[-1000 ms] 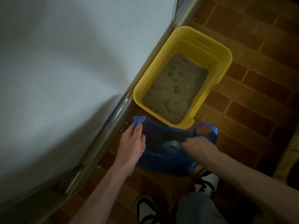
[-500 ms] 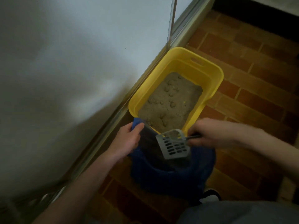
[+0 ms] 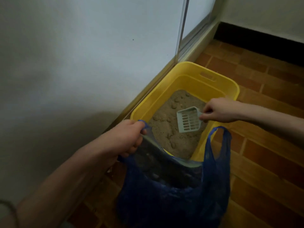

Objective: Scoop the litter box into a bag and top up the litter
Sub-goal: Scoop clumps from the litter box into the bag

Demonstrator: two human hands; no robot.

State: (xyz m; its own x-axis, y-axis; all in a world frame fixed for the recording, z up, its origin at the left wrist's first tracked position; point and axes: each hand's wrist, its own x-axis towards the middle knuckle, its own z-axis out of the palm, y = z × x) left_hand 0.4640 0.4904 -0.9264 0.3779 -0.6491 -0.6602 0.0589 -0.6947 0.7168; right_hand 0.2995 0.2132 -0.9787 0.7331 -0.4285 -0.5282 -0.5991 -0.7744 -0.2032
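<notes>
The yellow litter box (image 3: 189, 74) sits on the brick-tiled floor (image 3: 263, 162), its long side against the metal track (image 3: 148, 86) at the foot of a white sliding panel (image 3: 82, 55). Tan litter (image 3: 169, 129) fills its bottom, lumpy with clumps, and a slot handle is cut into its far rim.

Over the litter hangs a pale slotted scoop (image 3: 189, 120), its blade tilted down toward the near end of the box. Whether its front edge touches the litter cannot be told. The right hand (image 3: 218, 110) reaches in from the right, and its grip is clamped on the scoop's short handle, fingers curled round it.

Just in front of the box hangs a blue plastic bag (image 3: 172, 195), its mouth open and overlapping the box's near rim. The left hand (image 3: 128, 137) has its grip clamped on the bag's left handle, fingers curled round the bunched plastic, holding that side up. The bag's right handle loop stands free beside the box's near right corner. Dark, dim contents show inside the bag; what they are cannot be made out.

Beyond the box, a black skirting (image 3: 263, 41) runs along the base of a pale wall.
</notes>
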